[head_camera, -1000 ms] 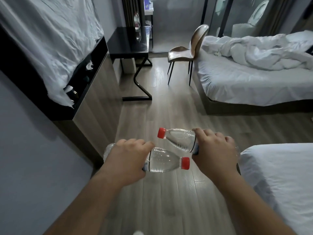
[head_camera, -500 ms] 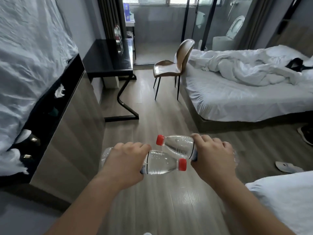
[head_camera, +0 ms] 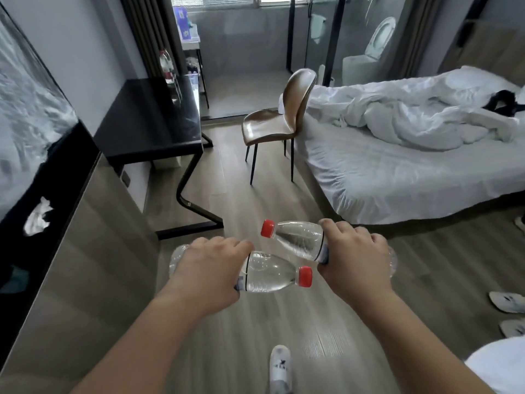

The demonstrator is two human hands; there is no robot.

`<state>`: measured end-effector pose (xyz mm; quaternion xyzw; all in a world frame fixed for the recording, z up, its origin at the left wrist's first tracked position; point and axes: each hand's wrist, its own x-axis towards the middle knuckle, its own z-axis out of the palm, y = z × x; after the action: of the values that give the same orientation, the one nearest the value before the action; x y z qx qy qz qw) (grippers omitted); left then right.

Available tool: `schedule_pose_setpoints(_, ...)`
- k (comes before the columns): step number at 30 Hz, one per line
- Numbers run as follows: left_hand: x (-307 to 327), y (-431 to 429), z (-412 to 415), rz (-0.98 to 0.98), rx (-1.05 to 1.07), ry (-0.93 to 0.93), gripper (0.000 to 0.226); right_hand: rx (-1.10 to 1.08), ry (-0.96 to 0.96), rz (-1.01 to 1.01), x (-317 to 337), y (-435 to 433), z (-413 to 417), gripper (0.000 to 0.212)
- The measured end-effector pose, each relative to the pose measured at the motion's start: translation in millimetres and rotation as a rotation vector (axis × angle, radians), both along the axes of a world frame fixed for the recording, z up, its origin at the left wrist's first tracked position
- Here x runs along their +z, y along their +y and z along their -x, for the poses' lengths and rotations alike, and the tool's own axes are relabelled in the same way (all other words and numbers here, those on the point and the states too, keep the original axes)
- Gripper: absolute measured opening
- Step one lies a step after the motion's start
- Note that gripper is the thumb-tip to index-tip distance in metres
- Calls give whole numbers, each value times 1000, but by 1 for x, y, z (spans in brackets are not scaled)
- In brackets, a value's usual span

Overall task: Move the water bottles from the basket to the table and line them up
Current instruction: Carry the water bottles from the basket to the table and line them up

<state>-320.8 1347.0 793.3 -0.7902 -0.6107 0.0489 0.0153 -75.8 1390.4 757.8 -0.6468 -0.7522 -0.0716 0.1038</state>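
Bottles fill both hands, and we judge ourselves mid-carry over the floor (head_camera: 255,200), with the black desk (head_camera: 153,120) ahead on our left. Our left grip (head_camera: 210,271) curls round the left bottle (head_camera: 272,275). Our right grip (head_camera: 355,260) wraps the right bottle (head_camera: 298,240). Both lie sideways with their tops crossing close together. We should hold each at mid-body without crushing it and turn it upright before setting it down. Then we line them up beside the standing bottles (head_camera: 166,65) at the desk's far end.

Hotel-style bedroom: unmade bed (head_camera: 397,155), black desk (head_camera: 150,120), glass-walled bathroom (head_camera: 355,38).
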Motion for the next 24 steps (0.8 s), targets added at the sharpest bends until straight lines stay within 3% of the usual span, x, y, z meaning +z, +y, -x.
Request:
schedule_pose_setpoints(14,11,273,77,11,69,26,51,77,-17,14,24,296,81,70)
schedule_pose_setpoints(24,10,491,164,47,29,5,48,-7,-36,32,19,493,167,67)
